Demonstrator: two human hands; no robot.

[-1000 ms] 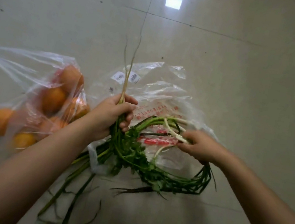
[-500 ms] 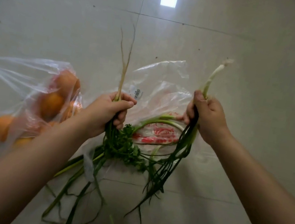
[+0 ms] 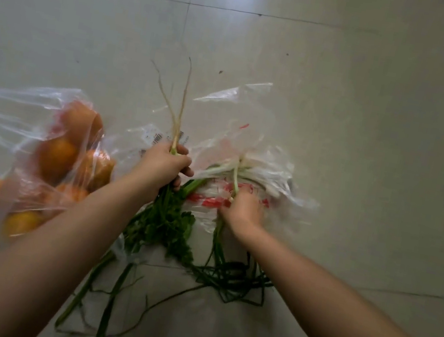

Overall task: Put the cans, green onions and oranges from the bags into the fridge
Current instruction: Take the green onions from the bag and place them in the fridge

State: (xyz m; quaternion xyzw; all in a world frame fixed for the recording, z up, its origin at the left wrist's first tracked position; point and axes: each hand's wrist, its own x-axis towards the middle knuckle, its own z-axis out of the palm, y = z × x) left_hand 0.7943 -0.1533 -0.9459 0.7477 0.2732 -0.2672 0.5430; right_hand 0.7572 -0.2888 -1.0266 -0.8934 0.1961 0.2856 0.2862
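Left hand [image 3: 163, 163] clutches leafy stalks [image 3: 163, 202] (thin, rooty tips).

Domestic interior, likely a home. Pale glossy floor tiles with thin dark joints [image 3: 343, 100], reflecting a bright window. Lying on them: clear thin plastic bag of round oranges [image 3: 49, 157]; beside it, clear red-printed shopping bag [image 3: 243, 172].

Pale tiled floor [image 3: 367, 134], thin grout lines, bright light reflection near top. On it: clear bag of oranges [image 3: 49, 157] at left, clear bag with red print [image 3: 241, 201] in middle, loose green onion leaves [image 3: 229, 278] tangled just below that bag.
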